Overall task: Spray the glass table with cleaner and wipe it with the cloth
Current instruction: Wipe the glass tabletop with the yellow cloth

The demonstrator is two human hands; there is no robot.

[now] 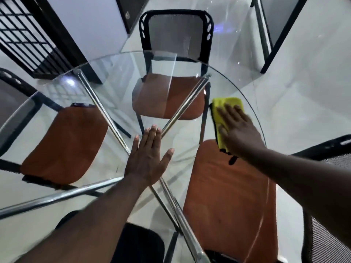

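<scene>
The round glass table (117, 59) fills most of the head view, with chrome legs crossing beneath its top. A yellow cloth (220, 111) with a dark edge lies flat on the glass near the right rim. My right hand (237, 130) presses on the cloth with straight, spread fingers. My left hand (148, 158) rests flat on the glass near the middle, fingers straight and thumb out, holding nothing. No spray bottle is in view.
Three chairs with orange seats and black mesh backs stand round the table: one at the far side (171, 95), one at the left (64, 145), one at the right (228, 196). A black barred gate (24, 35) is at the far left. Pale floor tiles show through the glass.
</scene>
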